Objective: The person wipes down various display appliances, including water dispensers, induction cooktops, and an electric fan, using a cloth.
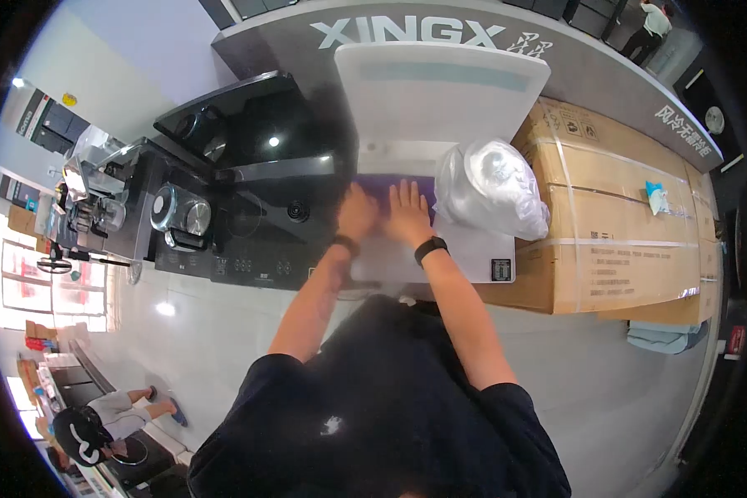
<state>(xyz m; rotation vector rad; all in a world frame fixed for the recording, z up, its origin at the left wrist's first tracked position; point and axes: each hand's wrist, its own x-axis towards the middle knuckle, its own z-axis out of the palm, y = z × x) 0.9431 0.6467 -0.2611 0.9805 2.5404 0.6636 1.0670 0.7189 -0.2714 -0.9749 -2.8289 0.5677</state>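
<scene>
A purple cloth (396,184) lies flat on the white top of an appliance (469,259), whose white lid or back panel (440,95) stands up behind it. My right hand (408,216) rests palm down on the cloth, fingers stretched and spread. At the cloth's left edge is my left hand (357,213), its fingers bent in and slightly blurred, seemingly gripping the cloth. Just right of my right hand sits a bulky bundle wrapped in clear plastic (491,189); its contents are hard to make out.
A black glass cooktop (266,228) adjoins on the left, with a glass kettle (180,216) on it. Large strapped cardboard boxes (614,216) stand on the right. One person (100,423) is at lower left, another (651,33) at far upper right.
</scene>
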